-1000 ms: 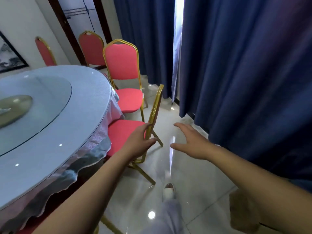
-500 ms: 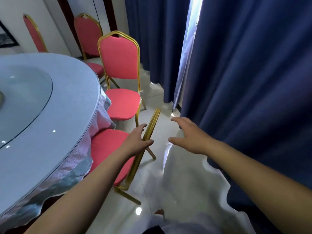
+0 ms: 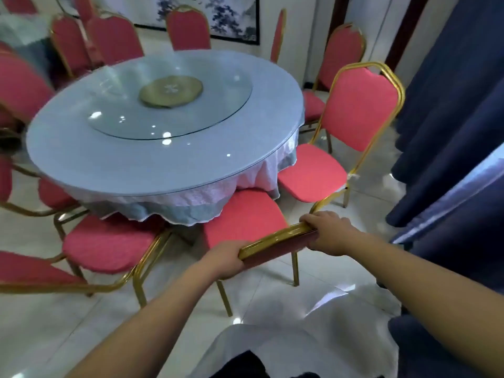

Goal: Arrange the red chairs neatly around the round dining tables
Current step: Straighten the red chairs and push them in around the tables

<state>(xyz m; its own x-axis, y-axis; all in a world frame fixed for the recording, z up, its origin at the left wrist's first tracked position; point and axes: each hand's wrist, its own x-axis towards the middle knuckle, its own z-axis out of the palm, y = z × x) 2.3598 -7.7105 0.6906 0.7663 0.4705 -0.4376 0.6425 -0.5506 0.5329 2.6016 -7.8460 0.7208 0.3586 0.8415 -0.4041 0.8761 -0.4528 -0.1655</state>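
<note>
The red padded chair with gold metal frame (image 3: 245, 218) stands at the near edge of the round desk with pale blue cover and glass turntable (image 3: 81, 156). Its seat points toward 11 o'clock, and the seat's front edge meets the hanging cloth.

The chair's gold top rail (image 3: 275, 240) is the grasp line. Its long axis runs from 8 o'clock to 2 o'clock, roughly square to the line toward the desk centre.

The left hand (image 3: 227, 259) grips the 8 o'clock end of the rail and the right hand (image 3: 328, 233) grips the 2 o'clock end. The fingers (image 3: 317, 217) of both hands are curled closed over the rail. Both hands sit directly on the rail, the left one nearer the body.

The seat lies ahead of the fingers at 11 o'clock, so any further push should run that way, with equal force on both ends to avoid yaw.

A second red chair (image 3: 360, 113) stands just beside at 2 o'clock, and a third red seat (image 3: 109, 241) lies near at 9 o'clock. Dark blue curtains (image 3: 450, 132) hang at 3 o'clock.
</note>
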